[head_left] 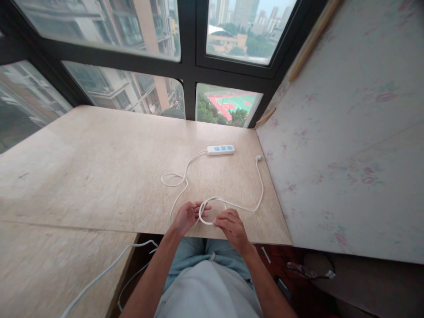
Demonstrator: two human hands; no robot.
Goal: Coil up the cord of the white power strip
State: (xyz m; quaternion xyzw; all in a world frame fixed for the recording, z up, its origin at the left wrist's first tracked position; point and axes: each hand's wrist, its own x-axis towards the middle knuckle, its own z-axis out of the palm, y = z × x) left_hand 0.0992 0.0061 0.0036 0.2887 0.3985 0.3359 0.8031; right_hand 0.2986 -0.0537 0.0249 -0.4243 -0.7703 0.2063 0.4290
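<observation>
A white power strip (220,150) with blue socket faces lies towards the back of the stone-patterned counter. Its white power cord (173,185) runs down in a loose loop to my hands near the front edge. There, the cord bends into a small coil. My left hand (188,217) is palm up, fingers stretched out, with the coil crossing them. Closed in a pinch, my right hand (231,225) grips the coil's right side. From the coil, the cord curves right and up to the plug (258,158) beside the wall.
Dark-framed windows (188,70) stand behind the counter (109,168), and a floral-papered wall (344,145) bounds it at right. Another white cable (99,276) crosses the lower-left counter section. Below right, a dark cable and small items lie in shadow.
</observation>
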